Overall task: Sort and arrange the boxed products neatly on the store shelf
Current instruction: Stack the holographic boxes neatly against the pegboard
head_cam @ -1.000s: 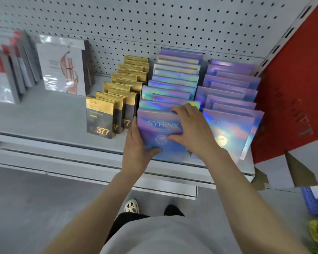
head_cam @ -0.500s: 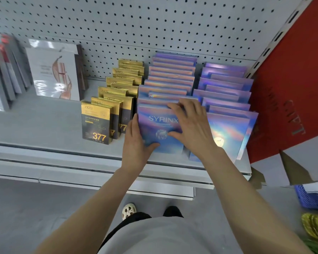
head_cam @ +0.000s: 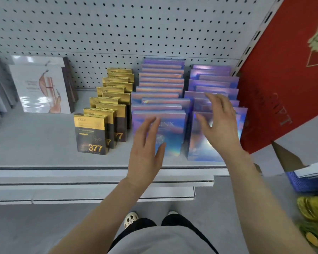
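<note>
Both hands hovered open over the two rows of iridescent boxes, gripping nothing.

The left hand (head_cam: 145, 153) was spread in front of the front holographic blue-violet carton (head_cam: 170, 136) of the middle row, and the right hand (head_cam: 218, 123) was spread over the neighbouring row of purple holographic cartons (head_cam: 213, 85) — fingers straight, as though to square up the fronts, though contact could not be told. All the boxes stood upright, filed front to back on the grey metal shelf (head_cam: 44, 140), probably so that each row showed one face to a shopper. The row of black-and-gold cardboard boxes (head_cam: 108, 110) marked 377 counted about nine and ran staggered; the middle row showed about eleven, the right row about nine — rear ones overlapped, so the counts were rough.
</note>
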Demonstrator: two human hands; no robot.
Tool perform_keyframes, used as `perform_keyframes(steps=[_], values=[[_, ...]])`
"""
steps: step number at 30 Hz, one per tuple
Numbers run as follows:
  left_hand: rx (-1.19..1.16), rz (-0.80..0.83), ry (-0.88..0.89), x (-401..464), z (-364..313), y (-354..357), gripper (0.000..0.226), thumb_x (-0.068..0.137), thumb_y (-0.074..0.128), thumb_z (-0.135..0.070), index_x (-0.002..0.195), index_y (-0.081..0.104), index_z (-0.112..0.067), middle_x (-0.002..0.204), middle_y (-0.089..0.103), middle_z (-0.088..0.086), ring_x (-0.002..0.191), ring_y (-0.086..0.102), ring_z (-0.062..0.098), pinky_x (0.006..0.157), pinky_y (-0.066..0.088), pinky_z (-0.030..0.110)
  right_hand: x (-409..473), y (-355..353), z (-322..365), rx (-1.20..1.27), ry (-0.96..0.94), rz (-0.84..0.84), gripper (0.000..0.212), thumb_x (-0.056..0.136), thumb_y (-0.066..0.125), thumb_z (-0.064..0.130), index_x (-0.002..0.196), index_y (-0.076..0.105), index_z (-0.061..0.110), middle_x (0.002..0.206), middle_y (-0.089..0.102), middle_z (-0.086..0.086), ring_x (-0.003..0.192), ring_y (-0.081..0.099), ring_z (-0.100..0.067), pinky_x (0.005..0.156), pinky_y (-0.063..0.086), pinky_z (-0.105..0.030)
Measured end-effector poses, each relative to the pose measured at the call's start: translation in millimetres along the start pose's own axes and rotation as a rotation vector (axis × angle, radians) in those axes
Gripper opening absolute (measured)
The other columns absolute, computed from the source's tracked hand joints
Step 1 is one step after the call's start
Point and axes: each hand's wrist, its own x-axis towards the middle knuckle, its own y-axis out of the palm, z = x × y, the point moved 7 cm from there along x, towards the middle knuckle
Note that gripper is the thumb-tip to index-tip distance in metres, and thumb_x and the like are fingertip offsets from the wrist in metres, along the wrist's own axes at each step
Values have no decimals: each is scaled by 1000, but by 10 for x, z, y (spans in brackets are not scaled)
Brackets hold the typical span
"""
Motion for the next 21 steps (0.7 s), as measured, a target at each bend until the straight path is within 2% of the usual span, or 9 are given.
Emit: perform_keyframes(steps=[2,5,7,9,12,14,16,21], values=[[-93,152,26,-52,-196,226,65,90,65,-14,148,34,-13,147,39,7,135,39,20,111,35,28,29,-73,-285,-151,59,125,86,77,81,37,148,40,13,146,43,-16,136,39,-36,107,36,-52],[-94,386,106,-151,-514,666,68,90,65,-17,149,33,-4,153,34,15,139,35,28,114,31,33,66,-43,-633,-372,74,417,123,61,86,56,157,18,18,160,24,-15,148,19,-36,115,23,-49],[-45,513,114,-231,-657,919,75,91,63,-19,151,22,-1,158,20,20,146,22,33,118,24,39,61,-2,-754,-468,43,543,133,58,86,59,158,6,23,163,14,-14,149,13,-35,115,19,-46],[-5,583,63,-300,-718,1100,80,92,61,-19,152,12,0,160,8,20,150,7,32,120,17,41,45,16,-790,-522,-5,561,132,56,86,58,158,8,26,162,15,-14,147,19,-33,112,22,-44],[54,568,-48,-351,-788,1240,82,86,66,-15,151,18,4,159,7,24,149,5,38,120,19,45,77,19,-787,-553,-64,520,128,53,87,58,156,18,29,156,23,-15,136,31,-36,103,30,-42],[175,514,-55,-357,-860,1295,81,78,74,-16,145,34,7,154,21,30,144,18,45,114,31,50,111,36,-769,-555,-116,497,122,50,88,56,152,29,25,151,29,-15,128,36,-36,97,33,-42],[332,473,-6,-317,-934,1336,76,73,77,-17,139,46,5,148,35,30,140,30,46,110,37,50,124,49,-734,-534,-163,470,115,46,90,52,144,39,18,144,38,-11,121,40,-35,93,34,-42],[529,213,84,317,-994,1196,56,87,66,-11,139,48,1,145,44,24,138,36,43,113,31,52,129,84,-714,-465,-203,455,109,39,92,44,133,47,11,130,49,-9,121,44,-30,103,29,-43]])
